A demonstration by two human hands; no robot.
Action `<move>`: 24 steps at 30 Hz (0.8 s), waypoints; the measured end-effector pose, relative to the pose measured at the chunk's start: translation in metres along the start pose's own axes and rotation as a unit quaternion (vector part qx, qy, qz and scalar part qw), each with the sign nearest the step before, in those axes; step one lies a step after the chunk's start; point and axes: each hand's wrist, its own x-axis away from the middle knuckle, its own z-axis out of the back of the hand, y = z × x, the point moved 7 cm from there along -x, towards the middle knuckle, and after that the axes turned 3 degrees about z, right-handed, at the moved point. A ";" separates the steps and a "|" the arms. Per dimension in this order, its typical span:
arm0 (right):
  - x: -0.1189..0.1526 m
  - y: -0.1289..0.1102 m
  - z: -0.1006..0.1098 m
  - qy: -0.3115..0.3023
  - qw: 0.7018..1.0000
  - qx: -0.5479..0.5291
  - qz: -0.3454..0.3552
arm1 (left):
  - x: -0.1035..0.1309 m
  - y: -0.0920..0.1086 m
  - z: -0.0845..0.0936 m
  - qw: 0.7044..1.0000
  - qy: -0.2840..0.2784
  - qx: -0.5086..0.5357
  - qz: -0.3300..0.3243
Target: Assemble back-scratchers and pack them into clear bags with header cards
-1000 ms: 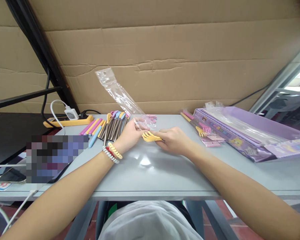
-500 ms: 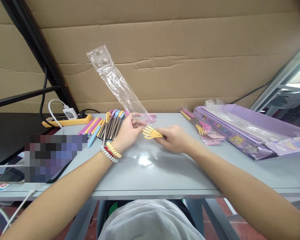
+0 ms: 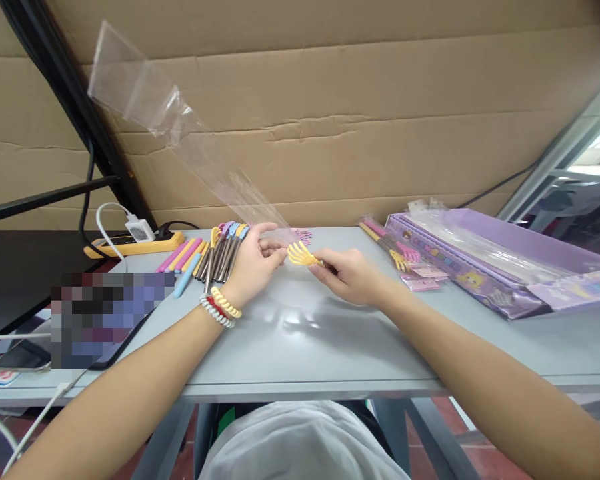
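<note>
In the head view, the right hand (image 3: 353, 275) had its thumb and fingers clamped near the base of a yellow hand-shaped piece (image 3: 303, 254), a grip that probably served to leave its spread prongs free; these pointed toward the fingers of the left hand (image 3: 255, 260), just beside them. The left fingers were curled together and appeared to pinch the near end of a clear bag (image 3: 205, 150), which slanted up and away from them, perhaps held there so that its length stayed off the worktop (image 3: 290, 353). Beyond and left of the left fingers, slim metal rods (image 3: 223, 257) lay side by side with coloured tops, likely grouped for easy reach, with coloured tubes (image 3: 183, 257) farther left. Well right of the right fingers sat a purple box (image 3: 503, 293), with hand-shaped pieces (image 3: 400, 259) beside it. Whatever the right palm enclosed behind the yellow piece was hidden; the left fingertips' exact hold was hard to make out, as was whether they touched the prongs. Small pink items (image 3: 303, 235) beyond the fingers were partly covered, and both forearms were cut off.
</note>
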 end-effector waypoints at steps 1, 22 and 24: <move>0.000 0.001 -0.003 -0.011 1.000 0.000 -0.005 | 0.000 0.000 0.000 1.000 -0.007 0.006 -0.001; 0.001 0.020 -0.003 -0.037 0.979 -0.149 -0.133 | -0.001 -0.002 -0.003 0.995 -0.073 0.061 0.008; 0.002 0.019 -0.003 -0.040 0.981 -0.143 -0.124 | 0.001 0.001 -0.005 0.993 -0.089 0.072 0.007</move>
